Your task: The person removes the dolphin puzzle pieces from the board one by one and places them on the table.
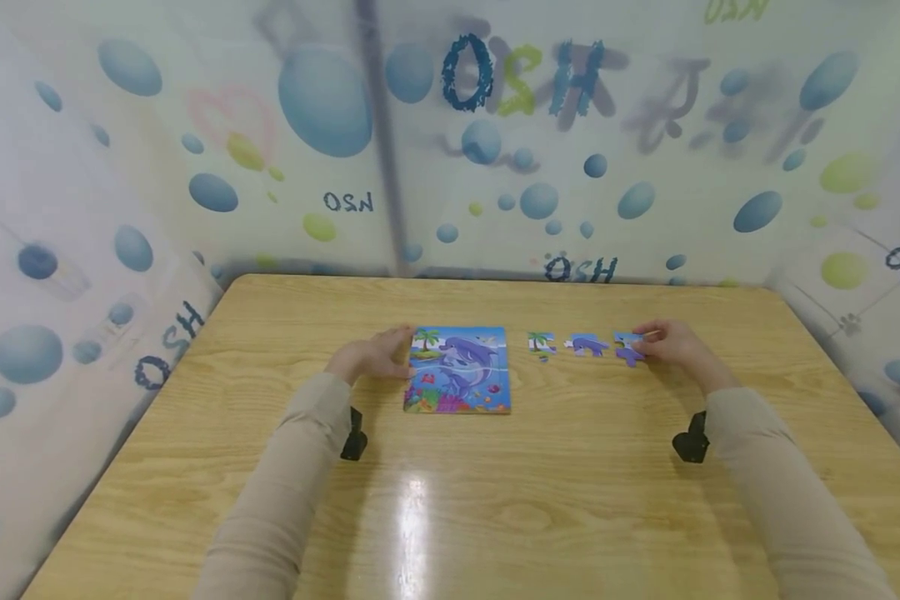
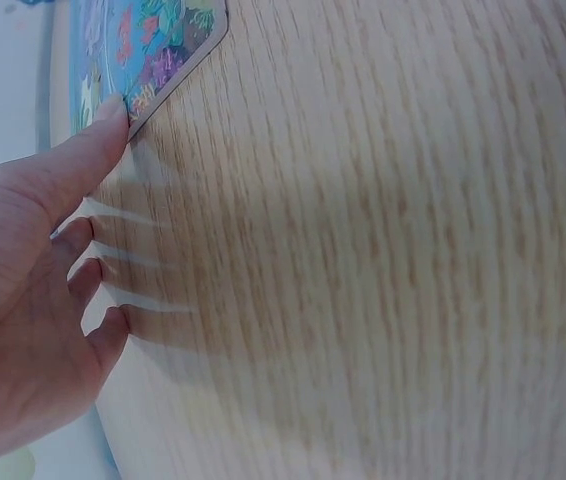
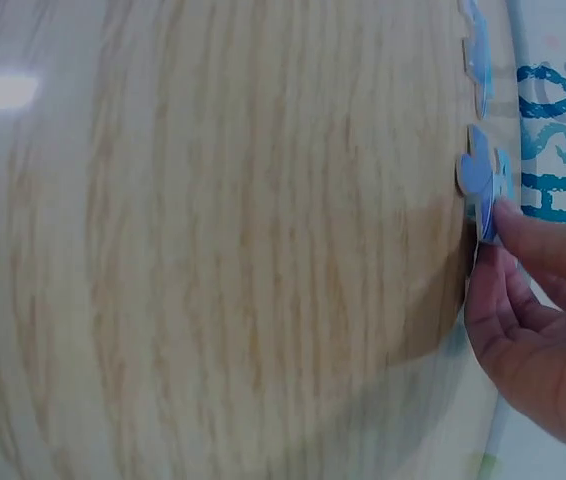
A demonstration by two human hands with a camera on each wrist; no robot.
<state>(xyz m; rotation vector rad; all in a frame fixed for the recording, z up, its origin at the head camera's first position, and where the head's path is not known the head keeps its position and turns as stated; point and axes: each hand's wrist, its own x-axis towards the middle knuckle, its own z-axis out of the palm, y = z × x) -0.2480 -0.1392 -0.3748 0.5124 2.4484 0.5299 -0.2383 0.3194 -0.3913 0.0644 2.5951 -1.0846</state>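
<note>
A dolphin jigsaw puzzle (image 1: 457, 371) lies flat on the table, its palm tree, purple dolphins and coral showing. At its left edge rests my left hand (image 1: 378, 354). In the left wrist view the thumb (image 2: 103, 140) touches the border and the other fingers, loosely bent, are near the tabletop. My right hand (image 1: 671, 343) pinches a blue and purple puzzle piece (image 1: 628, 350) between thumb and fingers; in the right wrist view this piece (image 3: 478, 175) is seen nearly edge-on. To its left lie a dolphin piece (image 1: 588, 344) and a palm-tree piece (image 1: 542, 343).
The wooden table (image 1: 525, 500) stretches out in front of both arms, with a bright reflection at its near side. A patterned curtain wall (image 1: 495, 200) stands behind it and along both sides. A black wrist mount (image 1: 354, 435) sits below the left cuff, another (image 1: 692, 439) below the right.
</note>
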